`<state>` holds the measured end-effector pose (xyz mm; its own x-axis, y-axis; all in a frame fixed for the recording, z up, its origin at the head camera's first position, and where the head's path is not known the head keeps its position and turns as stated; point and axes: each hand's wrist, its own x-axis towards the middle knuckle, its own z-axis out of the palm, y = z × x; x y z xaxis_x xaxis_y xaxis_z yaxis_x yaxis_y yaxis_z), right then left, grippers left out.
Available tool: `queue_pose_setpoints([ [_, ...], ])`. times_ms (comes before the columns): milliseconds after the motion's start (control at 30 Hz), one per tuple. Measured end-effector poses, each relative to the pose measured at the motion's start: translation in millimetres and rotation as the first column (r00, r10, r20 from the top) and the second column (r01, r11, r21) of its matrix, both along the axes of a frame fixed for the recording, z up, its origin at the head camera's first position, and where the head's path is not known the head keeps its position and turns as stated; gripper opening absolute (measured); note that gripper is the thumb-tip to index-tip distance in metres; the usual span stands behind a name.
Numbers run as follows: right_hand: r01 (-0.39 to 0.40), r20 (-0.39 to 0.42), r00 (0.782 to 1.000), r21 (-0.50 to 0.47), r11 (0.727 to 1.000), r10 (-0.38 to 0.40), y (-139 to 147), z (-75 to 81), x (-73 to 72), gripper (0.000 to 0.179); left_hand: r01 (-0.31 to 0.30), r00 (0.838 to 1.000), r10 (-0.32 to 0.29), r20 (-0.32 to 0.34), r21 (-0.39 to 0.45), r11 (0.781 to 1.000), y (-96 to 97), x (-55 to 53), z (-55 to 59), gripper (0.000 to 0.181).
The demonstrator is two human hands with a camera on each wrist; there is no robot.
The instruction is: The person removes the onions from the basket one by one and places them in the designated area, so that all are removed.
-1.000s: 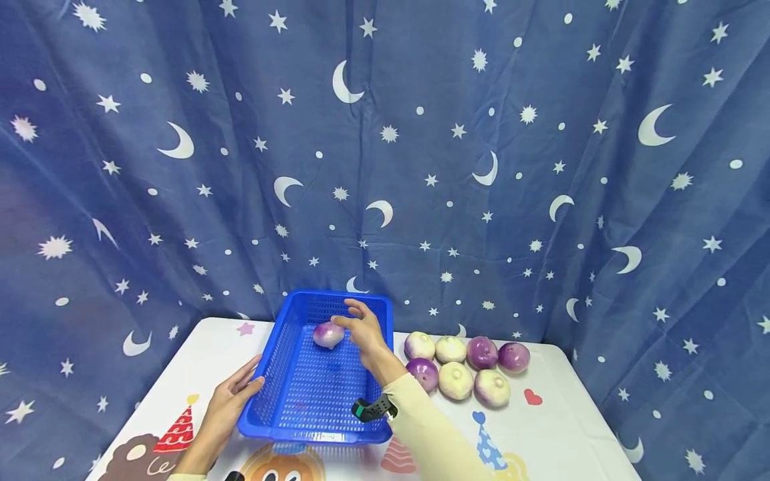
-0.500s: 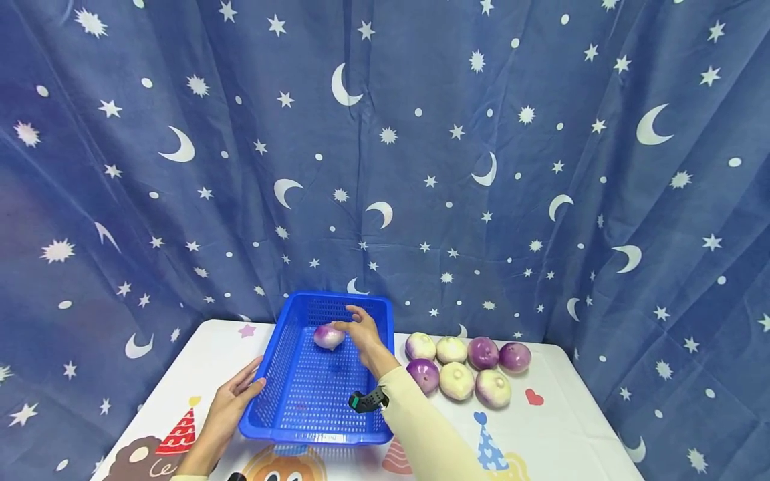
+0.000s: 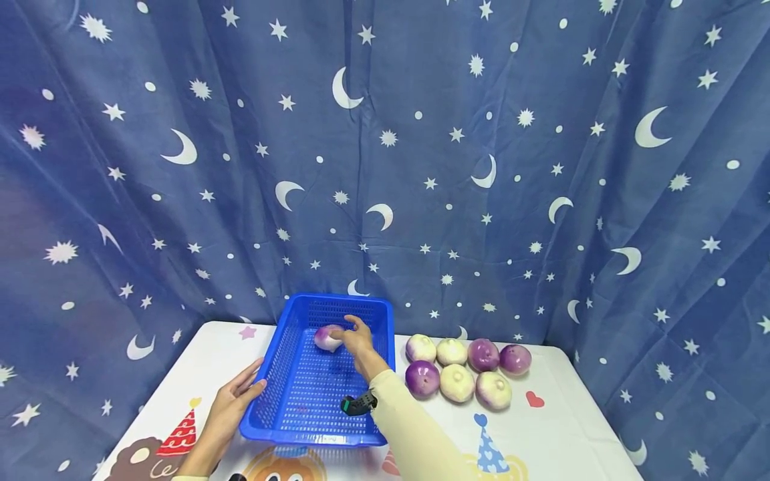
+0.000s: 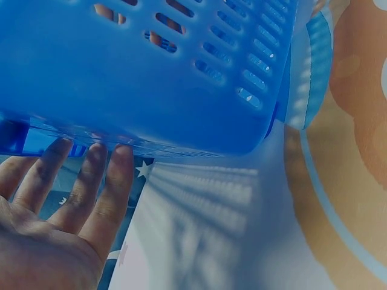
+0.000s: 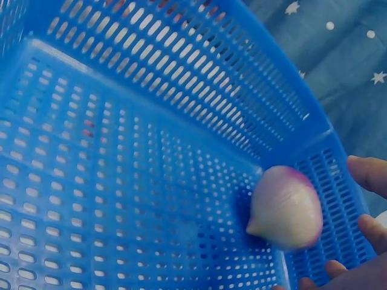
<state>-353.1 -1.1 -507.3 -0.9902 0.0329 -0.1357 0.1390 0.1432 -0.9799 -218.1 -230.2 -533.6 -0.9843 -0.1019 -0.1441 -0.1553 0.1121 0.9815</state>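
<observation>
In the head view a blue perforated plastic basket (image 3: 319,401) stands on the table, with one purple-and-white onion (image 3: 327,339) at its far end. My right hand (image 3: 356,342) hangs inside the basket just right of this onion, its index finger overlapping the onion in that view. A gap shows between the fingers (image 5: 372,175) and the onion (image 5: 286,208) in the right wrist view. At the basket's left side is my left hand (image 3: 228,404). Its nearly straight fingertips (image 4: 123,154) touch the basket's outer wall (image 4: 151,90), and nothing is gripped.
Several purple and whitish onions (image 3: 457,382) sit in two rows on the table to the right of the basket. The white tablecloth (image 3: 559,427) carries printed cartoon figures. Behind the table hangs a blue curtain (image 3: 457,153) with moons and stars.
My right hand has shifted slightly left and nearer, and its forearm has swung left. The left hand, the basket and the onions stay in place.
</observation>
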Motion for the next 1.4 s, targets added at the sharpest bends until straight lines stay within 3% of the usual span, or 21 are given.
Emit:
queue_pose_setpoints([
  [333, -0.038, -0.007, 0.999, 0.032, 0.999, 0.038, -3, -7.6, -4.4, 0.067, -0.022, 0.999, 0.023, -0.029, 0.01, 1.0, -0.4, -0.7, -4.5, 0.061],
  [567, -0.061, -0.017, 0.998, 0.065, 0.996, 0.062, -7, -14.4, -7.2, 0.067, -0.02, 1.0, 0.02, -0.01, 0.013, 1.0, -1.8, 1.2, -3.7, 0.062],
  [1133, -0.047, -0.049, 0.997, 0.177, 0.983, 0.057, -8, -36.1, -14.8, 0.058, -0.018, 1.0, 0.018, -0.011, 0.008, 1.0, 5.9, 1.5, -4.6, 0.061],
  [1400, -0.025, -0.046, 0.998, 0.175, 0.984, 0.034, -15, -29.6, -19.7, 0.056, -0.029, 0.999, 0.029, -0.037, 0.022, 0.999, 0.2, -0.2, -2.8, 0.059],
])
